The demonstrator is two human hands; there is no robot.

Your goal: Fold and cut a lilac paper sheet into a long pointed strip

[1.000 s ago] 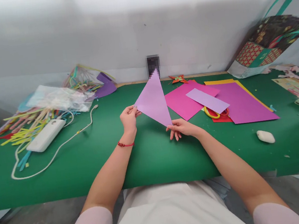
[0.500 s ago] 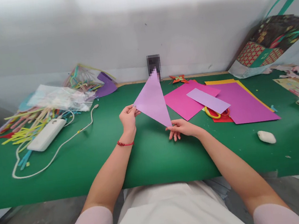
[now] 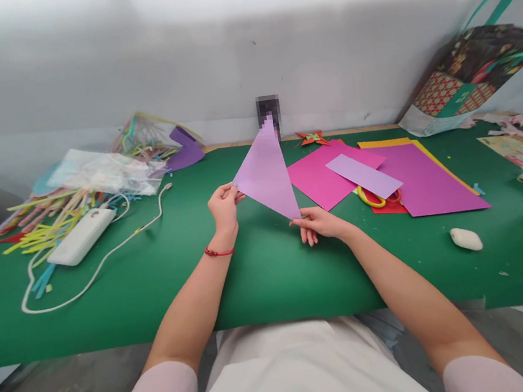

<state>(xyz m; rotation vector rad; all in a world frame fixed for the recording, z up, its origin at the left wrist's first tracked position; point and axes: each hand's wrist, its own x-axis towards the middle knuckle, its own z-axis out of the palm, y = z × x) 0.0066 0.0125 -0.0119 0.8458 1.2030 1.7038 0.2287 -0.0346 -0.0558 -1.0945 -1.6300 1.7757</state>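
A light purple sheet of paper (image 3: 266,176), triangular in outline, is held up above the green table (image 3: 274,291) between both hands. Its far tip points at the wall and overlaps a pixelated dark patch. My left hand (image 3: 224,208) pinches the left corner between thumb and fingers. At the near right corner, my right hand (image 3: 318,224) grips the paper with thumb and forefinger, the other fingers curling below. Just right of the paper lie a magenta sheet (image 3: 312,179) and a light purple strip (image 3: 363,175).
Scissors (image 3: 371,197) with yellow and red handles lie partly under the strip. Purple sheets (image 3: 438,185), an orange paper star (image 3: 312,138) and a white case (image 3: 466,239) are on the right. A white power bank (image 3: 82,235) with its cable and colourful strips (image 3: 52,217) occupy the left.
The paper's near right corner and my right hand have risen very slightly. My right hand's lower fingers have shifted a little; my left hand keeps its pinch.
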